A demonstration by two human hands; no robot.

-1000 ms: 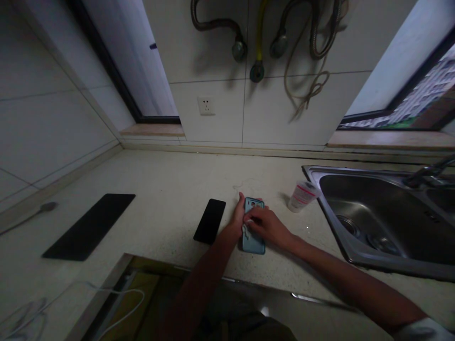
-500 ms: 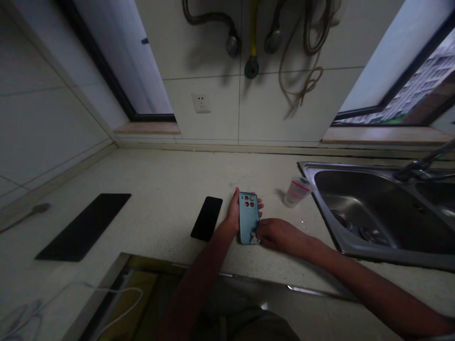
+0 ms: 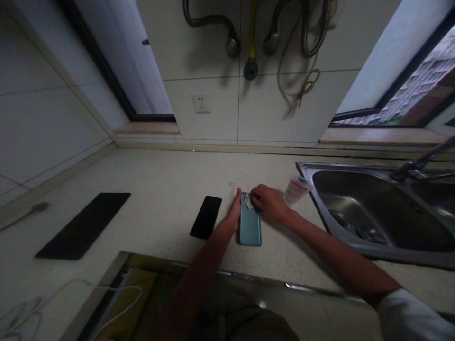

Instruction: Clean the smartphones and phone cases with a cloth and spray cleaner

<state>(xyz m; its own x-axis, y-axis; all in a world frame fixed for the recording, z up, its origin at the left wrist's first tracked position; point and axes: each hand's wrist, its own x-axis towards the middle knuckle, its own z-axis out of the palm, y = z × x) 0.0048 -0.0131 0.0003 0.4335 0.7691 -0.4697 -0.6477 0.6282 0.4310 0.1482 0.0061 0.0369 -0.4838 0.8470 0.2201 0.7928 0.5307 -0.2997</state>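
A light blue phone case (image 3: 250, 229) with camera cutouts lies back up in my left hand (image 3: 234, 212), whose thumb runs along its left edge. At the top of the case, over the camera cutouts, my right hand (image 3: 266, 199) pinches a small crumpled white tissue (image 3: 248, 201) against the surface. My right fingers partly cover the tissue and the cutouts. Just left of my left hand, a black phone (image 3: 206, 217) rests flat on the pale countertop (image 3: 167, 189).
A clear plastic cup (image 3: 296, 190) with red print stands right of my right hand, beside the steel sink (image 3: 355, 208) and its faucet (image 3: 419, 166). A dark rectangular panel (image 3: 85, 225) lies at left, near a white cable (image 3: 106, 288). Hoses (image 3: 213, 20) hang on the wall.
My right hand has moved with the tissue from the lower right corner of the phone case up to its camera cutouts. My left hand keeps holding the case in place.
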